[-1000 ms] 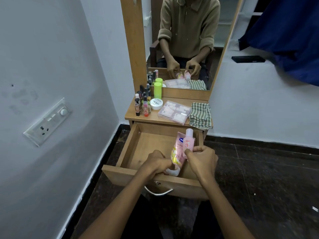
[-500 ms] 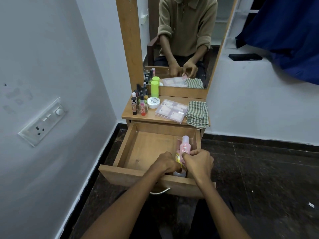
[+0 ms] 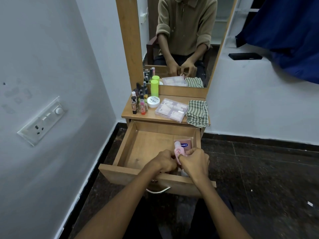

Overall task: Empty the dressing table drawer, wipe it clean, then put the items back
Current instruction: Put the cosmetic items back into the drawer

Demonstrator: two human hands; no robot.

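Head view: both hands low at the drawer's (image 3: 120, 149) front-right corner; drawer pulled fully out
Change: a second ago the pink bottle (image 3: 178, 151) and the pink tube (image 3: 185, 144) were held up clear above the drawer; now both sit down inside it, tube flat near the right wall, bottle leaning over it
Meaning: reads as the put-back phase; drawer floor is bare wood bar these two, so emptying and wiping look done; this is likely the first pair returned
Left hand (image 3: 164, 161): fingers curled in by the bottle's base; whether they clasp the bottle or something under it, cannot tell
Right hand (image 3: 195, 163): pinching the pink bottle low on its body, thumb and forefinger on it
Task thing location: bottle and tube inside drawer, right side, touching each other
Count, drawer: 1 bottle; 1 tube
Count, tabletop (image 3: 151, 116): 1 green cylinder (image 3: 154, 87); 1 round white tub (image 3: 153, 101); 1 clear compartment box (image 3: 171, 109); 1 folded checked cloth (image 3: 197, 113); cluster of small cosmetic bottles (image 3: 139, 103) at left, roughly a dozen, too crowded for an exact count
Remaining: everything on the tabletop bar the cloth probably goes back in
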